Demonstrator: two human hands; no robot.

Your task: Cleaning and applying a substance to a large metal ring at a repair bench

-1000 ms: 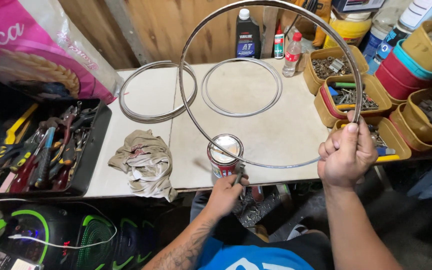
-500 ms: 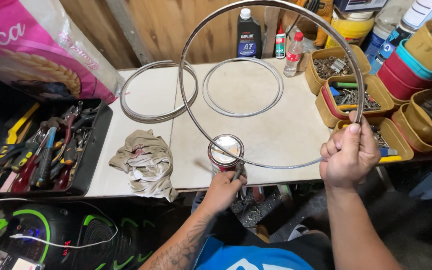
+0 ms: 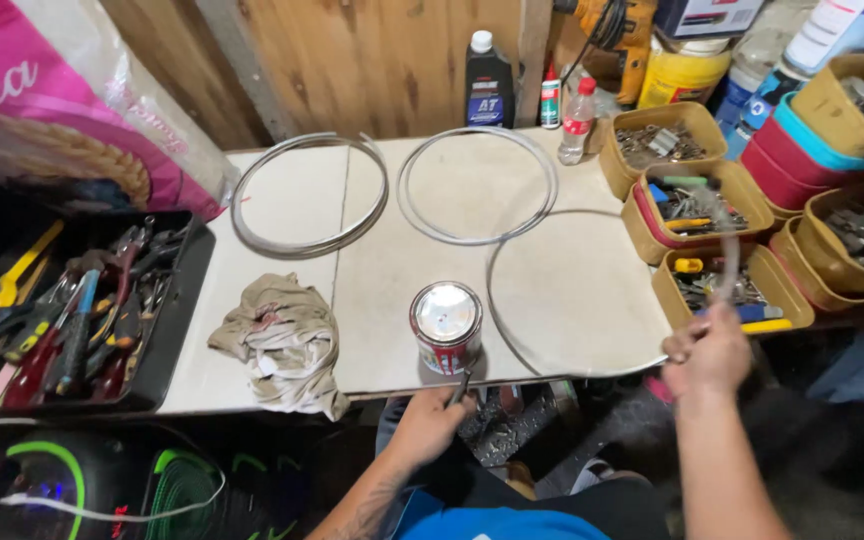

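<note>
My right hand (image 3: 707, 355) grips a large thin metal ring (image 3: 493, 290) at the table's front right edge. The ring lies low and nearly flat over the white tabletop (image 3: 392, 300), its far side blurred above the bins. My left hand (image 3: 430, 420) is below the table's front edge, closed around a thin dark tool (image 3: 462, 385) whose tip points up at a small red can with a shiny lid (image 3: 447, 322). The can stands upright near the front edge, just left of the ring.
Two more sets of metal rings (image 3: 310, 195) (image 3: 477, 185) lie flat at the back. A crumpled rag (image 3: 282, 340) lies at the front left, next to a black tray of hand tools (image 3: 72, 310). Bins of hardware (image 3: 712, 210) crowd the right; bottles (image 3: 490, 80) line the wooden wall.
The ring stood upright in my right hand before; now it has swung down almost flat over the table. My right hand dropped lower. My left hand stays by the can.
</note>
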